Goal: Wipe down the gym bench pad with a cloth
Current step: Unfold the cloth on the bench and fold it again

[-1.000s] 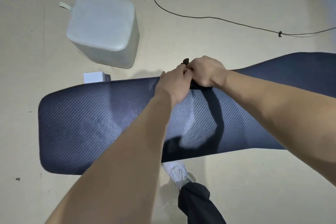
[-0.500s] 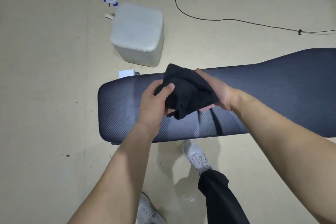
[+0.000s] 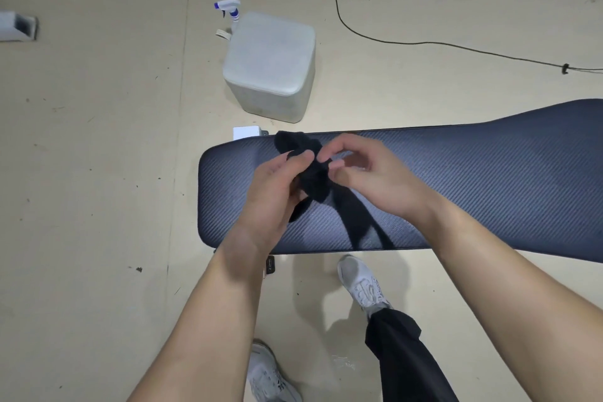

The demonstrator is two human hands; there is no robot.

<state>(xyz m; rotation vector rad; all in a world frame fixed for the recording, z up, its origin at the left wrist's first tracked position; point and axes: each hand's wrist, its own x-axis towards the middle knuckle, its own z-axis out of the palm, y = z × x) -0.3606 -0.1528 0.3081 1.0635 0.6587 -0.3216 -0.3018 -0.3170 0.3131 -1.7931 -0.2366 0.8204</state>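
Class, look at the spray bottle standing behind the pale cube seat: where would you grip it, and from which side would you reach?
Probably the neck just under the white trigger head of the spray bottle, reaching over from above. Only the head and neck show; the cube seat hides the body, so a grip lower down cannot be judged. The nozzle points left, so fingers would wrap from the right.

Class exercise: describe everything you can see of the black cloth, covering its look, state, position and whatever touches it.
The black cloth looks soft and thick, like fleece or terry. It is bunched into an uneven wad, not spread flat, and is held above the dark textured bench pad near its left end. The left hand grips it with the thumb on top; the right hand touches its right side with the fingertips. A loose end hangs below the left hand.
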